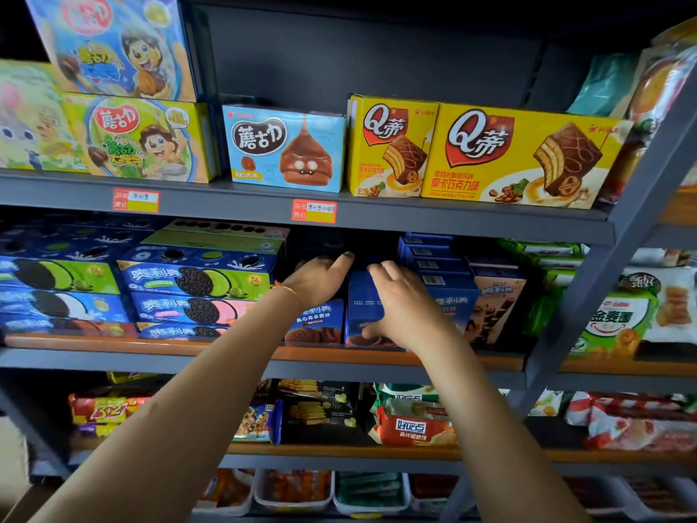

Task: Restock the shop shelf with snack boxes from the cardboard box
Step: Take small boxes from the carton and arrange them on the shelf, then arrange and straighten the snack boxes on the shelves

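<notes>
The person stands facing the shelf unit, both arms raised to the middle shelf (264, 354). The right hand (399, 307) holds a dark blue snack box (365, 296), fingers curled over its top edge and the thumb apparently under its lower front corner. The box sits upright on top of another blue box (367, 335) in the gap between a row of similar blue boxes (437, 266) on the right and the space behind the left hand. The left hand (318, 279) reaches into the same gap, fingers bent over the top of a box (317, 322) at the shelf front; whether it grips or only steadies cannot be told, as the fingertips are in shadow.

Handling, as judged: the snack box is thin printed card, light and stiff on its edges but easily dented on its broad faces. The glossy print is likely a little slippery. Hold it across the narrow sides or by top and bottom edges, not by squeezing the front panel. Contents are probably brittle biscuits, so set it down rather than drop it.

The slot is tight. Slide the box straight back, keeping it square to its neighbours, to avoid catching a corner.

The cardboard supply box is not in view.
</notes>
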